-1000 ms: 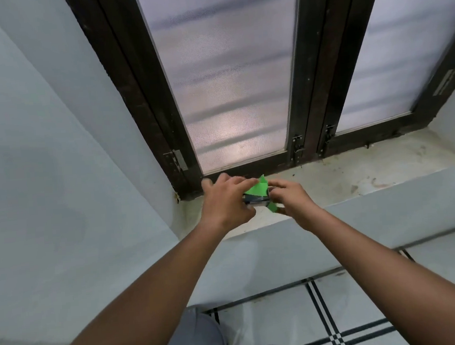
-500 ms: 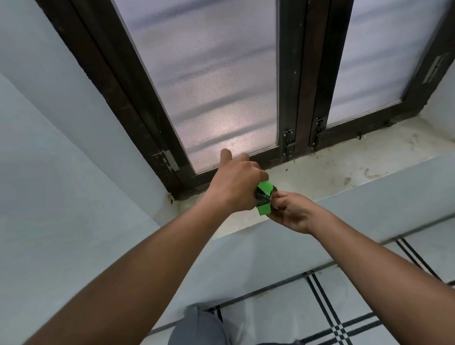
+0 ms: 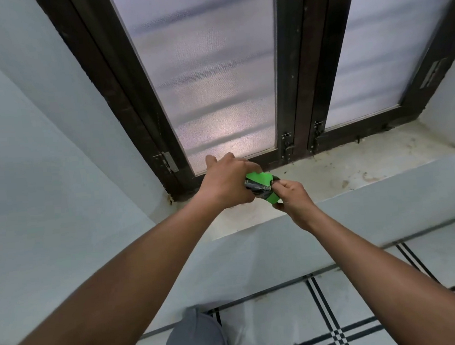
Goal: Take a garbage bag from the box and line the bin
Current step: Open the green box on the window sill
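A small green garbage-bag box (image 3: 261,179) is held above the window sill (image 3: 357,170), its flaps open. My left hand (image 3: 227,183) grips the box from the left, fingers curled round it. A dark rolled garbage bag (image 3: 259,190) pokes out of the box's open end. My right hand (image 3: 291,198) pinches at that end, thumb and fingers on the bag and a green flap. How much of the bag is still inside the box is hidden. A grey bin (image 3: 196,341) with a round blue mark on its lid stands on the floor below, at the bottom edge.
A dark-framed window with frosted panes (image 3: 213,78) rises behind the sill. Pale walls close in at left and below the sill. White floor tiles with black lines (image 3: 341,313) spread to the right of the bin.
The box has turned in my hands, and the dark rolled bag now shows at its open end. Both hands have stayed over the sill's left part, the right one shifted a little lower and right.
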Tool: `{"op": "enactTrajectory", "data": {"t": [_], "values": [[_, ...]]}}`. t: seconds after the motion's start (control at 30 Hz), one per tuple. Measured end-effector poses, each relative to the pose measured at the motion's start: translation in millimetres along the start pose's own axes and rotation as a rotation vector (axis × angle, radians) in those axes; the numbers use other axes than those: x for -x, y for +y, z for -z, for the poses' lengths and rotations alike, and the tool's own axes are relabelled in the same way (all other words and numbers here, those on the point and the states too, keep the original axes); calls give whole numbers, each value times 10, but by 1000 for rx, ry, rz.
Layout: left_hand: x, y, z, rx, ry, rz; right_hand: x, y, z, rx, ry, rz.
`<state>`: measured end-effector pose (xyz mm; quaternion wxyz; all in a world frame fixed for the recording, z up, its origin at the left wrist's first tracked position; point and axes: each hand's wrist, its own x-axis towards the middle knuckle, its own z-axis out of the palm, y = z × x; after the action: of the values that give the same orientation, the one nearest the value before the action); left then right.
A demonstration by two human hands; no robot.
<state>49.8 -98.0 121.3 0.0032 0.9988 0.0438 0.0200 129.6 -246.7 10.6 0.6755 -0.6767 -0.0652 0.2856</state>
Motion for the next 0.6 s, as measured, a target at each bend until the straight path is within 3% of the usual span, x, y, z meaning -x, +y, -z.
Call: {"op": "enactTrajectory", "data": {"t": [0.17,0.37,0.6], "values": [[52,-165,-81,131,13,120,-7,50,152,22,28,-47],[137,-238,-233,309,28,241,39,-47,214,-447,-30,-207],[141,-373,-460,459,3,360,-65,-174,264,-271,53,-191]]}}
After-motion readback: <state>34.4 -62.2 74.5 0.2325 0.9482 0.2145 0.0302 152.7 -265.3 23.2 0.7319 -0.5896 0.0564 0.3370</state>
